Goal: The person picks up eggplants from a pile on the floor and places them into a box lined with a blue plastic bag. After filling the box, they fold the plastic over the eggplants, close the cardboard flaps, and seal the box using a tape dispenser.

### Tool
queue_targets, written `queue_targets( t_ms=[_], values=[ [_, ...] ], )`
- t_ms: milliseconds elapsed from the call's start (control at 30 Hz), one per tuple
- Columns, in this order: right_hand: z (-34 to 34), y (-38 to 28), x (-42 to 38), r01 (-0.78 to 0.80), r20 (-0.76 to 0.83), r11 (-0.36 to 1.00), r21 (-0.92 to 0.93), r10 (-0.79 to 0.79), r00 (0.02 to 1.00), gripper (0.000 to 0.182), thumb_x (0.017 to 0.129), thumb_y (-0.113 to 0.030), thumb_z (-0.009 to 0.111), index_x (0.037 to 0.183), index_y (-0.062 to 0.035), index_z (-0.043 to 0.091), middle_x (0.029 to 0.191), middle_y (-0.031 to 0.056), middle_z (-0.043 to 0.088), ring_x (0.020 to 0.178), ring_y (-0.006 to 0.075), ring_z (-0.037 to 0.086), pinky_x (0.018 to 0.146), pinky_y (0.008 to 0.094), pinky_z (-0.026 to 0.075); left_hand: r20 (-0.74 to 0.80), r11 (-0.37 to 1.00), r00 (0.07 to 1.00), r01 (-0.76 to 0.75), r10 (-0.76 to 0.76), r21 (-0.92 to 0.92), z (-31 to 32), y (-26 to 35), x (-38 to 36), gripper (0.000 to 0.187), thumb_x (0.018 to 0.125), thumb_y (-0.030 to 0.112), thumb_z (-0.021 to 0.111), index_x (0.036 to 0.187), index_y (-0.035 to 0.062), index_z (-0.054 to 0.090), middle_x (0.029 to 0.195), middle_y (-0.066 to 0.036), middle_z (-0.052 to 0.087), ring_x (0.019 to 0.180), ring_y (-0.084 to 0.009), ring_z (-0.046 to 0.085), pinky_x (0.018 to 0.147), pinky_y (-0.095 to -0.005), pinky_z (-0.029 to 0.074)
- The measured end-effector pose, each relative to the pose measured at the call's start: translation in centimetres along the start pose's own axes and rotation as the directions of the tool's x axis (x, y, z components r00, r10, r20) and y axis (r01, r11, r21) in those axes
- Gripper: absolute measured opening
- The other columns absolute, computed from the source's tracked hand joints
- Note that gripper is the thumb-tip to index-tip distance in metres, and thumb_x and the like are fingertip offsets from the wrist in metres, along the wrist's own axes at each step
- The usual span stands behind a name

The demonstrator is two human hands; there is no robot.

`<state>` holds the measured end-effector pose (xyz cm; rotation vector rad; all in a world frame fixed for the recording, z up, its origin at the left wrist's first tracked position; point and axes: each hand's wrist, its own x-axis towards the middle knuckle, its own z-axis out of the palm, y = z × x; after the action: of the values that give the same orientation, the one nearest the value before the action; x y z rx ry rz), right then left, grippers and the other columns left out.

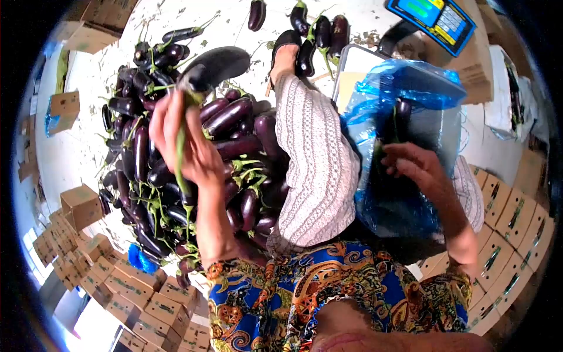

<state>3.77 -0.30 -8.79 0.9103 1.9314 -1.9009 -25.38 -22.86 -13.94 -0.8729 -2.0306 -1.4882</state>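
Note:
My left hand (190, 144) is closed around the green stem end of a large dark eggplant (220, 66), which points up and to the right above a big pile of eggplants (231, 117). On the other side, my right hand (413, 164) reaches into a container lined with blue plastic (366, 202). Its fingers are bent beside a dark eggplant (402, 114) inside; whether they grip anything in the shadow is hidden.
A scale display (437, 20) stands at the upper right. Several loose eggplants (339, 35) lie near my foot (285, 56). Stacked cardboard boxes (164, 311) fill the lower left, with more boxes (510, 252) at the lower right. A blue plastic piece (142, 259) lies beside the pile.

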Motion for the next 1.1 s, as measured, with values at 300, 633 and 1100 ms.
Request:
queue_targets(
  t_ms=[300,633,1100],
  values=[
    [-1.5,-2.6,-0.1,0.138,0.012,0.623,0.770,-0.231,0.973,0.054,0.096,-0.038,0.050,0.132,0.0018,0.042,0.110,0.0162,0.061,0.091,0.0215,0.063,0.079,0.0351,0.053,0.512,0.711,0.503,-0.385,0.696,-0.588,5.2,18.6,-7.7,0.032,0.069,0.005,0.067,0.101,0.0045,0.068,0.129,-0.006,0.055,0.092,-0.0256,0.056,0.081,-0.0358,0.049],
    [-7.0,2.4,-2.7,0.148,-0.162,0.862,0.485,-0.078,0.984,0.055,0.089,-0.051,0.057,0.109,-0.0004,0.054,0.083,0.0107,0.063,0.063,0.0153,0.063,0.052,0.0262,0.053,0.848,0.931,0.507,0.216,0.151,-0.295,1.0,17.8,-9.2,0.025,0.080,0.000,0.067,0.104,0.0007,0.068,0.098,-0.016,0.067,0.091,-0.0286,0.065,0.082,-0.0343,0.051],
    [-6.4,10.1,12.4,-0.129,-0.522,0.980,-0.153,0.030,0.852,0.080,0.088,-0.038,0.058,0.140,0.0109,0.023,0.143,0.0319,0.032,0.136,0.0400,0.031,0.111,0.0423,0.027,0.795,0.697,0.527,0.690,-0.301,-0.193,-0.7,15.3,-8.6,0.021,0.090,0.009,0.060,0.106,-0.0043,0.064,0.095,-0.009,0.066,0.085,-0.0138,0.060,0.080,-0.0261,0.046]
  ],
)
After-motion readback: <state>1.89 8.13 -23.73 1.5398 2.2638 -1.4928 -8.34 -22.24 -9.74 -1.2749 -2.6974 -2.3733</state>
